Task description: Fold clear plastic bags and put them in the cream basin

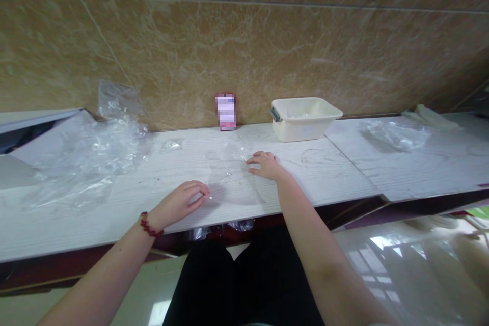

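Note:
A clear plastic bag (235, 187) lies flat on the white wood-grain tabletop in front of me, its outline faint. My left hand (186, 200), with a red beaded bracelet at the wrist, pinches thumb and fingertips together at the bag's left edge, where a small glint shows. On the right, my right hand (264, 165) rests at the bag's upper right part with its fingers apart. Just beyond its fingertips is a crumpled clear piece of plastic (237, 151). A small clear packet (172, 145) lies farther left.
A large heap of clear plastic bags (110, 147) covers the left side. Against the marbled wall stand a phone (226, 111) with its screen lit and a cream plastic bin (303, 130). More clear bags (399, 134) lie at the right. The table's front edge (153, 237) is close to my legs.

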A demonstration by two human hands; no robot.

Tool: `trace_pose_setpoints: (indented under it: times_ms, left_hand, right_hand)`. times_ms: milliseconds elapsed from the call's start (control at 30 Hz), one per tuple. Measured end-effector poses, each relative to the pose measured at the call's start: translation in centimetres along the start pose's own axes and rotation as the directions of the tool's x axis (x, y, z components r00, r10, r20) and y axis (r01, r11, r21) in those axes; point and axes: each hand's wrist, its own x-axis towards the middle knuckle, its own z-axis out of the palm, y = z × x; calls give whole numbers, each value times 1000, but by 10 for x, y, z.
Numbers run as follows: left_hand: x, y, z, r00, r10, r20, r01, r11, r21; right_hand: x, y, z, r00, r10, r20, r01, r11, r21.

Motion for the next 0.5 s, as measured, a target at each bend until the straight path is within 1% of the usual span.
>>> trace_pose_setpoints:
  times_ms: [133,200,267,367,433,500]
  left_hand:
    - [26,-2,-7,984,-169,-56,164,984,-75]
    - [43,-5,-10,966,-248,-77,236,961,-142]
    - [58,-10,-10,942,-315,-119,281,930,-237]
    - [81,-21,-6,898,-396,-193,282,853,-438]
    - [94,-29,-2,872,-443,-208,265,785,-561]
    - [106,-34,-1,855,-474,-210,253,735,-629]
  right_hand:
    - [0,0,1,1000,-1,-8,1,1000,2]
    - [1,1,2,1000,-6,-20,6,1000,-3]
    - [1,3,4,1000,-14,-21,13,1000,-13]
    - [3,4,6,1000,-8,-13,7,999,-43]
    - [4,4,7,1000,8,-3,-8,997,-75]
    - [5,3,7,999,34,14,-32,994,-106]
